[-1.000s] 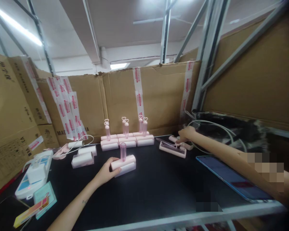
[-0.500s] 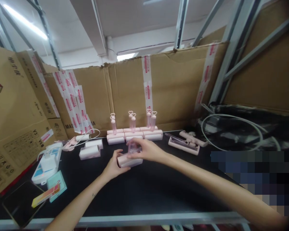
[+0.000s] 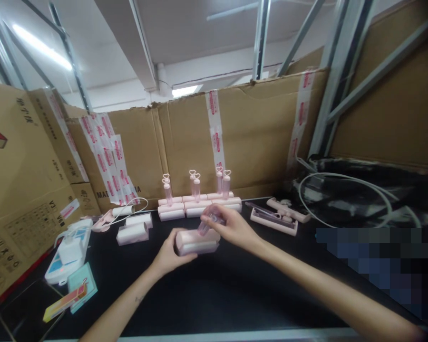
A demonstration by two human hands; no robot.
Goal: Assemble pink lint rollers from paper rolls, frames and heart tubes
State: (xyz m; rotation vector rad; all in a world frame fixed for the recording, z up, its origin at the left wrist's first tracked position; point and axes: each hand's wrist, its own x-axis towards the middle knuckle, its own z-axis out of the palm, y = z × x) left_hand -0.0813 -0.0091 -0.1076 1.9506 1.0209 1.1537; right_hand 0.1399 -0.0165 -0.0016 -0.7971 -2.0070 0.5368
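Pink roller (image 3: 197, 241) between left hand (image 3: 169, 254) and right hand (image 3: 231, 228)

roller in my left hand (image 3: 170, 254): pale pink lint roller (image 3: 197, 241)
handle under my right hand (image 3: 231, 227): clear pink handle (image 3: 206, 224)
table (image 3: 235, 289): black

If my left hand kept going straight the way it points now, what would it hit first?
The left hand already holds the pink roller block. Beyond that, probably the row of finished rollers by the cardboard wall, though depth is unclear.

Bare black tabletop (image 3: 214, 294) before roller row (image 3: 199, 206)
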